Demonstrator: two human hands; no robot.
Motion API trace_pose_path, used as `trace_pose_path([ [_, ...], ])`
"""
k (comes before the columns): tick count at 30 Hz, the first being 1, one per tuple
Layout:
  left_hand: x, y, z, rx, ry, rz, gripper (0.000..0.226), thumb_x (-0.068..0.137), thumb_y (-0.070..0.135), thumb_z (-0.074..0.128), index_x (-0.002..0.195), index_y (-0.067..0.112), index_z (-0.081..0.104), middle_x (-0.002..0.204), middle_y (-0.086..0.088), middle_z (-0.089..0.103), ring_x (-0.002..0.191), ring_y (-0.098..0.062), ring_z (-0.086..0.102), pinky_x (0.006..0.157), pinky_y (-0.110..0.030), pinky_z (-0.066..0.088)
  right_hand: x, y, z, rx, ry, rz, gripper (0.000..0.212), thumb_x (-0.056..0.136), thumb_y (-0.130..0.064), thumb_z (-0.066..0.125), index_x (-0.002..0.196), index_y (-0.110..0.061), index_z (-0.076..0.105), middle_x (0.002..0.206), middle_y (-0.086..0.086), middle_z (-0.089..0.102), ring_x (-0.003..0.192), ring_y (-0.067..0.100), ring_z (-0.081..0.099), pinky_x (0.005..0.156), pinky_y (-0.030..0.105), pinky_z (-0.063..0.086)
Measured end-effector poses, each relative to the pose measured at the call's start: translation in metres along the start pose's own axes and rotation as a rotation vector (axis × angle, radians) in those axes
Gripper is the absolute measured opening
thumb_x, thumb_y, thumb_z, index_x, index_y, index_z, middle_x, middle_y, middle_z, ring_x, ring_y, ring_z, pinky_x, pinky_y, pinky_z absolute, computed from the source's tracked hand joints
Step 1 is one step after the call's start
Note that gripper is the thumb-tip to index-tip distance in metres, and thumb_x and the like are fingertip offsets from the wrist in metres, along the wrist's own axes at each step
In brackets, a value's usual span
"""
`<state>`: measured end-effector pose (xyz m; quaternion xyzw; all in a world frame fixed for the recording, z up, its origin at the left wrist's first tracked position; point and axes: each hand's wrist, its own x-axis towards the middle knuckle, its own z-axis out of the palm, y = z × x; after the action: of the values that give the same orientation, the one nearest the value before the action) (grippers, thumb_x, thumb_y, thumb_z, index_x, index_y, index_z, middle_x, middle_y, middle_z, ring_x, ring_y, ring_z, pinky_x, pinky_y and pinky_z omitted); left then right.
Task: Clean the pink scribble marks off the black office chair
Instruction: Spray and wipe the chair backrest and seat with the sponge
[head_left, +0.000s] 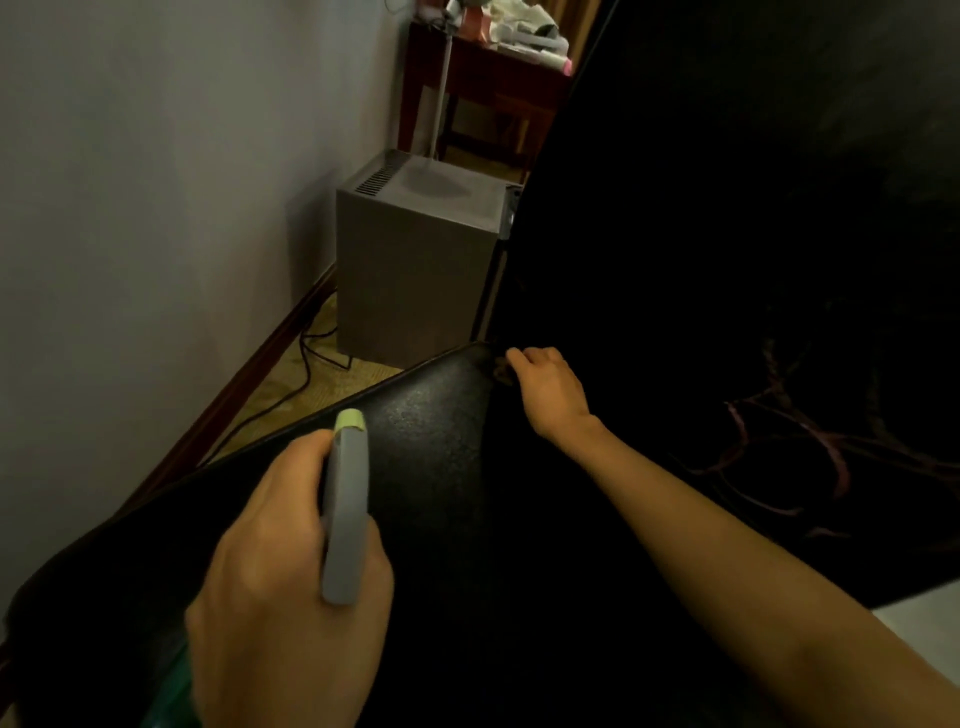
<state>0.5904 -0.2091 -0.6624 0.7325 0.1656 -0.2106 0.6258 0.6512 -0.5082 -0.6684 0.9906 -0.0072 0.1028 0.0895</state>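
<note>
The black office chair (457, 467) fills the lower and right part of the view, its leather dark and shiny. Pink scribble marks (810, 447) run across it at the right. My left hand (280, 587) grips a spray bottle (347, 509) with a grey head and pale green nozzle, pointed over the chair. My right hand (548, 387) reaches forward with curled fingers at the chair's far corner; whether it holds anything there I cannot tell.
A grey box-shaped appliance (415, 260) stands on the floor by the pale wall (156, 208), with black cables (306, 358) trailing beside it. A dark wooden table (483, 83) with clutter stands at the back.
</note>
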Motion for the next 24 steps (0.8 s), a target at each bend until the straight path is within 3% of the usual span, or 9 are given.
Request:
trace_pose_path([
  [2,-0.035,0.012,0.009,0.08,0.063,0.055,0.029,0.097,-0.002,0.04,0.123,-0.004,0.05,0.105,-0.029,0.057,0.096,-0.038,0.048,0.104,-0.052,0.037,-0.025,0.016,-0.005,0.025,-0.015,0.047,0.046,0.088,-0.004,0.053,0.132,-0.013,0.042,0.127,0.013,0.051,0.117,0.031,0.044,0.094,0.036,0.043],
  [3,-0.061,0.02,0.016,0.159,0.134,0.157,0.035,0.095,-0.001,0.044,0.128,0.007,0.048,0.11,-0.024,0.057,0.097,-0.037,0.052,0.097,-0.051,0.042,-0.039,0.025,-0.009,0.042,-0.029,0.057,0.045,0.088,-0.004,0.053,0.131,-0.012,0.043,0.126,0.013,0.052,0.116,0.031,0.045,0.093,0.037,0.044],
  [5,-0.118,0.026,0.03,0.343,0.27,0.395,0.04,0.089,0.008,0.055,0.121,0.028,0.045,0.097,-0.004,0.056,0.087,-0.027,0.054,0.081,-0.044,0.047,-0.071,0.044,-0.018,0.128,-0.07,0.053,0.04,0.09,-0.004,0.054,0.129,-0.008,0.047,0.121,0.016,0.054,0.114,0.034,0.046,0.09,0.039,0.045],
  [7,-0.158,0.027,0.035,0.373,0.316,0.563,0.042,0.087,0.013,0.058,0.123,0.03,0.045,0.093,0.0,0.055,0.084,-0.026,0.054,0.081,-0.046,0.049,-0.104,0.063,-0.026,0.199,-0.095,0.048,0.035,0.091,-0.005,0.054,0.125,-0.006,0.05,0.117,0.017,0.054,0.113,0.036,0.046,0.086,0.04,0.046],
  [11,-0.153,0.026,0.037,0.37,0.356,0.524,0.036,0.088,0.015,0.056,0.118,0.031,0.047,0.095,-0.002,0.057,0.087,-0.028,0.054,0.079,-0.052,0.049,-0.159,0.086,-0.035,0.144,-0.13,0.093,0.035,0.091,-0.007,0.054,0.126,-0.005,0.049,0.126,0.015,0.051,0.119,0.032,0.044,0.088,0.038,0.048],
  [16,-0.159,0.016,0.039,0.386,0.407,0.617,0.031,0.087,0.014,0.055,0.113,0.029,0.047,0.09,-0.001,0.055,0.081,-0.027,0.054,0.074,-0.053,0.051,-0.214,0.102,-0.041,0.047,-0.084,0.159,0.04,0.088,-0.004,0.057,0.128,-0.006,0.05,0.129,0.013,0.052,0.122,0.032,0.045,0.09,0.035,0.047],
  [21,-0.167,0.014,0.048,0.424,0.458,0.686,0.031,0.087,0.012,0.057,0.112,0.026,0.048,0.092,-0.003,0.056,0.08,-0.029,0.054,0.07,-0.052,0.051,-0.265,0.126,-0.045,0.071,-0.012,0.19,0.038,0.067,-0.003,0.081,0.101,-0.006,0.064,0.101,0.013,0.066,0.092,0.035,0.064,0.063,0.037,0.056],
  [24,-0.177,0.009,0.055,0.405,0.472,0.766,0.029,0.086,0.007,0.057,0.111,0.022,0.052,0.09,-0.004,0.057,0.076,-0.029,0.054,0.066,-0.049,0.05,-0.287,0.134,-0.047,0.065,0.007,0.193,0.038,0.064,-0.004,0.083,0.097,-0.006,0.065,0.094,0.014,0.067,0.083,0.035,0.065,0.063,0.037,0.056],
])
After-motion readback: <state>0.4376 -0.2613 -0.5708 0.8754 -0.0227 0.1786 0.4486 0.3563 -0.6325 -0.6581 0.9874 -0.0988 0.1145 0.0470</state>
